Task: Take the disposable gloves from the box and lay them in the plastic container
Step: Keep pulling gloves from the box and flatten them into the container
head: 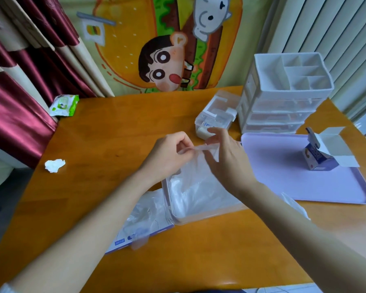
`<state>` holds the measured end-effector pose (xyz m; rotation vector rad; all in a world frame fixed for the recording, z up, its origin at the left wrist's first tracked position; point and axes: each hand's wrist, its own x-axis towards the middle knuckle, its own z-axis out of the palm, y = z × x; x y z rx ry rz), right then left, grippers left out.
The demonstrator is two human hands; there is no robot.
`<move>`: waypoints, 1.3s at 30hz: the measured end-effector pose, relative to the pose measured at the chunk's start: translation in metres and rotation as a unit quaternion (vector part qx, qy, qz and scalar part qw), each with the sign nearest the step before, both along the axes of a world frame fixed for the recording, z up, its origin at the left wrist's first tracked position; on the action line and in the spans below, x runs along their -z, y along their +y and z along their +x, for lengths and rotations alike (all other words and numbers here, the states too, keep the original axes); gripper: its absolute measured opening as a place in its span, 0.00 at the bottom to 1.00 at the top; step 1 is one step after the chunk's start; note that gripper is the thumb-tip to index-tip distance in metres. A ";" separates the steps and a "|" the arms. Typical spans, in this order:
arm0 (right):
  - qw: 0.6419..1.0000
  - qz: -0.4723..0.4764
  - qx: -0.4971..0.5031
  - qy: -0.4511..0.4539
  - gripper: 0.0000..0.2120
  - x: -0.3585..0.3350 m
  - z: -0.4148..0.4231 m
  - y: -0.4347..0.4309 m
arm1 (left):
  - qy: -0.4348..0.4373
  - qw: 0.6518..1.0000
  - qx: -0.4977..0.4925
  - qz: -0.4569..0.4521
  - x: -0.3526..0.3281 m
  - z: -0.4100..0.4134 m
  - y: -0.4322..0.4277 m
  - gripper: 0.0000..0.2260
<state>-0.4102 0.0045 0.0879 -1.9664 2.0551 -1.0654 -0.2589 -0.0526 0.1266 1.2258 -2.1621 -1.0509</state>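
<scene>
Both hands hover over the clear plastic container [209, 214] in the middle of the wooden table [114, 127]. The left hand [169, 153] pinches one end of a see-through glove [201, 148] between thumb and fingertips, pulled into a thin strip. The right hand [226, 161] meets the other end with fingers loosely spread, too blurry to tell if it's actually gripping. More gloves are piled inside the container, and the flat glove box [135, 240] lies just left of it. A lilac tray [294, 187] sits off to the right.
</scene>
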 end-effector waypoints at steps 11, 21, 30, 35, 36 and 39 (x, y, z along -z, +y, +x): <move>0.997 0.045 0.048 0.035 0.15 0.001 -0.039 -0.009 | -0.098 0.993 -0.010 -0.059 0.011 0.002 -0.015 0.04; 0.985 -0.149 -0.044 0.081 0.14 -0.035 -0.048 0.009 | 0.011 0.966 -0.036 -0.256 0.014 -0.006 -0.015 0.13; 0.963 0.142 -0.212 0.085 0.19 0.062 -0.031 0.034 | -0.247 0.950 0.112 -0.154 0.087 0.024 0.005 0.08; 0.926 0.305 -0.218 0.044 0.17 0.087 -0.024 0.022 | -0.384 0.890 0.181 -0.167 0.108 0.014 0.008 0.11; 0.918 0.330 -0.217 0.030 0.17 0.089 -0.024 0.019 | -0.412 0.875 0.189 -0.168 0.110 0.012 0.008 0.13; 0.872 0.422 -0.245 -0.029 0.13 0.087 -0.027 0.011 | -0.470 0.841 0.215 -0.161 0.109 0.004 0.006 0.18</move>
